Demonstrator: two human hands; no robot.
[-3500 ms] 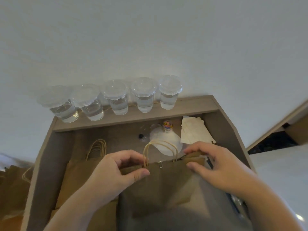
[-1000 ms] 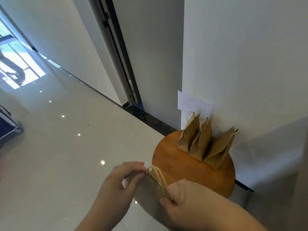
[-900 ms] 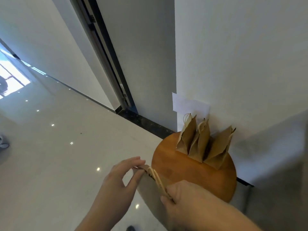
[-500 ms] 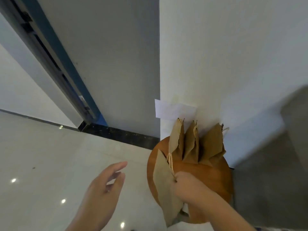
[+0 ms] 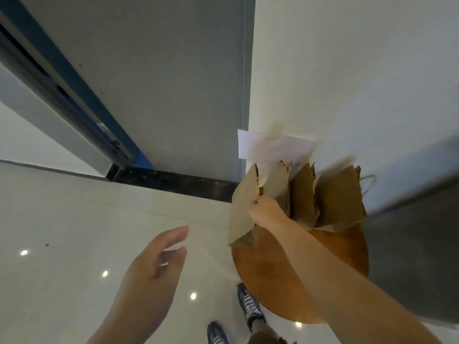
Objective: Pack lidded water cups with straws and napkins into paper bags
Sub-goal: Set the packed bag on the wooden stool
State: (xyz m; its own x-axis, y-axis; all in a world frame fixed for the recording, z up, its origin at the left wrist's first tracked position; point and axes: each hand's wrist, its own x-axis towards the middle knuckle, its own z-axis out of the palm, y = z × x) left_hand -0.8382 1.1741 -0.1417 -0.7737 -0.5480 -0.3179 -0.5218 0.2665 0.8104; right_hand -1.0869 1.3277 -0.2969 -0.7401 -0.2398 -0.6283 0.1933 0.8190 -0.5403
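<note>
A brown paper bag [image 5: 242, 209] is hanging upright at the left rim of a round wooden stool top [image 5: 285, 269], its base at or just above the wood; contact cannot be told. The right hand [image 5: 267, 211] is gripping it near its top edge, fingers curled closed around the paper and the pale twine handles. Just to the right of it, three more paper bags [image 5: 320, 197] are standing in a row at the back of the stool, close against a white wall [image 5: 347, 70], their folded tops pointing up and one twine loop sticking out on the far right. A white paper sheet [image 5: 270, 147] is sticking to the wall just behind the bags. The left hand [image 5: 151, 276] is hovering over the glossy tiled floor [image 5: 74, 219], well apart from the bag, fingers spread loosely and holding nothing. Below, two dark sneakers [image 5: 249, 307] are showing beside the stool. A grey door panel [image 5: 161, 83] is filling the upper left.
</note>
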